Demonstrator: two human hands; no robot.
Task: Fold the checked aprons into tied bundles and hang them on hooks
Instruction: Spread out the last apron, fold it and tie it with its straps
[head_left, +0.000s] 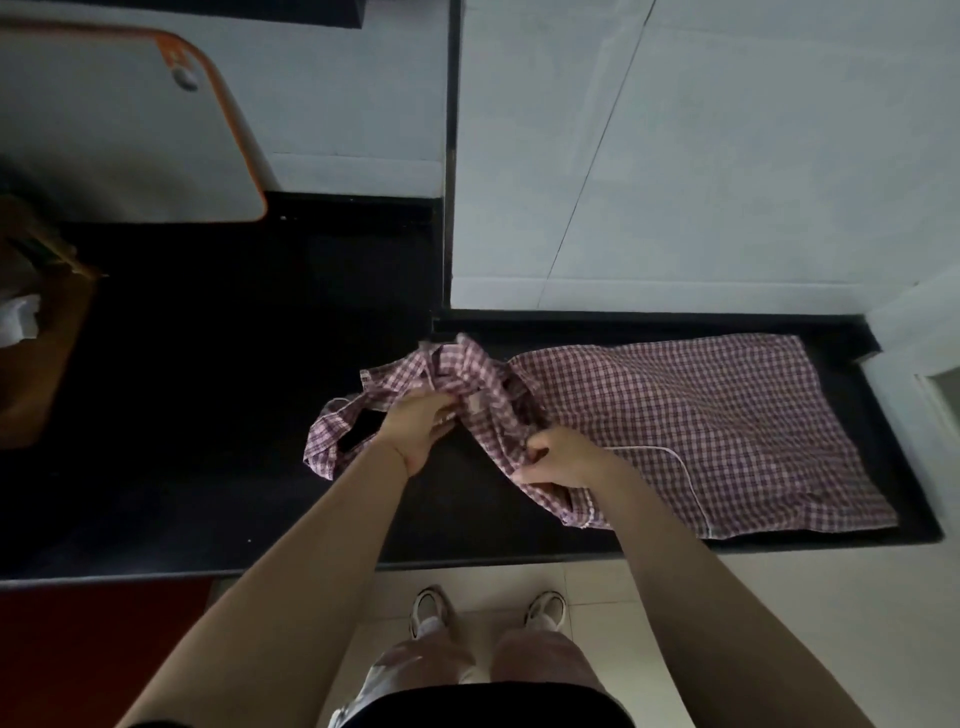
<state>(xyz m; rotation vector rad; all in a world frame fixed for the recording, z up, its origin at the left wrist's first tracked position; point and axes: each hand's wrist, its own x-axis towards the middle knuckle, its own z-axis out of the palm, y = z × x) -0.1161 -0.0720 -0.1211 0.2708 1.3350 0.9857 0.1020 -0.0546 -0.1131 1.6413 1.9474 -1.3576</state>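
Note:
A red-and-white checked apron (701, 421) lies spread on the black counter (208, 441), its flat body reaching to the right. Its upper part is bunched and twisted at the left, with a strap loop (332, 431) hanging off toward the counter's middle. My left hand (421, 421) grips the bunched fabric near the strap loop. My right hand (561, 457) pinches a gathered fold at the apron's near edge. A thin white trim line (691, 488) runs across the cloth close to my right wrist. No hooks are in view.
A white cutting board with an orange rim (130, 130) leans against the wall at the back left. A brown object (41, 332) sits at the left edge. A white tiled wall (727, 156) rises behind the counter. My feet stand on pale floor tiles below the counter's front edge.

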